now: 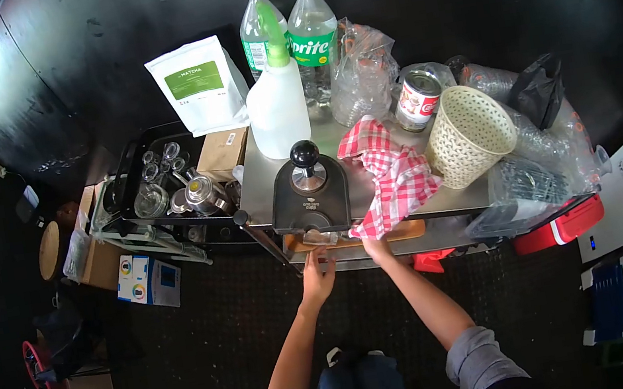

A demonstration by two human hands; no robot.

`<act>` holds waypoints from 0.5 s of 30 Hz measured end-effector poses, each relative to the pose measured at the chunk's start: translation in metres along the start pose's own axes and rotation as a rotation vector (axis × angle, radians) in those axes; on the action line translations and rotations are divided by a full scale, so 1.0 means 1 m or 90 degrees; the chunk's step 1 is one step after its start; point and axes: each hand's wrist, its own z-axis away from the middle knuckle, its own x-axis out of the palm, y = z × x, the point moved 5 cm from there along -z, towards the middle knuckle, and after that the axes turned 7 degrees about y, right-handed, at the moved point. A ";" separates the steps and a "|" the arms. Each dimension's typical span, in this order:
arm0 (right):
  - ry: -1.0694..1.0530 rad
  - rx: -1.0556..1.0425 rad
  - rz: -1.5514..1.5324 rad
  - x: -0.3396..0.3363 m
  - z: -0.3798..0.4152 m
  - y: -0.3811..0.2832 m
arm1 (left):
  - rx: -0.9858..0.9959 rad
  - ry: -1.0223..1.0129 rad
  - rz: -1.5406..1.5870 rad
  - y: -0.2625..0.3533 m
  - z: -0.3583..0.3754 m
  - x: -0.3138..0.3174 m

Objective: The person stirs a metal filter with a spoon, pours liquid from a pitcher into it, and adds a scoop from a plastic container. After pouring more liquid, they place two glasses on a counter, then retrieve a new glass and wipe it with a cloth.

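My left hand (316, 277) reaches to the lower shelf at the cart's front edge, fingers apart, just below a small clear object (321, 236) on a wooden tray (405, 230). My right hand (375, 248) is at the same edge, its fingers hidden under the hanging corner of a red-and-white checked cloth (397, 182). I cannot tell whether it grips anything. Above my hands, a black tamping stand (310, 207) sits on the cart top, holding a tamper with a round black knob (304, 154).
A white spray bottle (279, 111), two Sprite bottles (314, 45), a matcha bag (197, 91), a can (418, 102) and a cream woven basket (465, 143) crowd the metal top (255, 195). Glassware and a metal pot (205, 194) stand left; bagged plastic cups (363, 78) stand behind.
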 end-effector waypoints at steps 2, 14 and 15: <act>-0.003 0.024 -0.077 -0.001 0.035 -0.012 | -0.060 -0.025 -0.022 -0.008 0.019 -0.003; -0.083 0.200 -0.251 -0.010 0.193 -0.131 | -0.667 -0.136 0.446 0.059 0.113 -0.006; -0.083 0.202 -0.251 -0.013 0.197 -0.133 | -0.596 -0.168 0.407 0.064 0.116 -0.010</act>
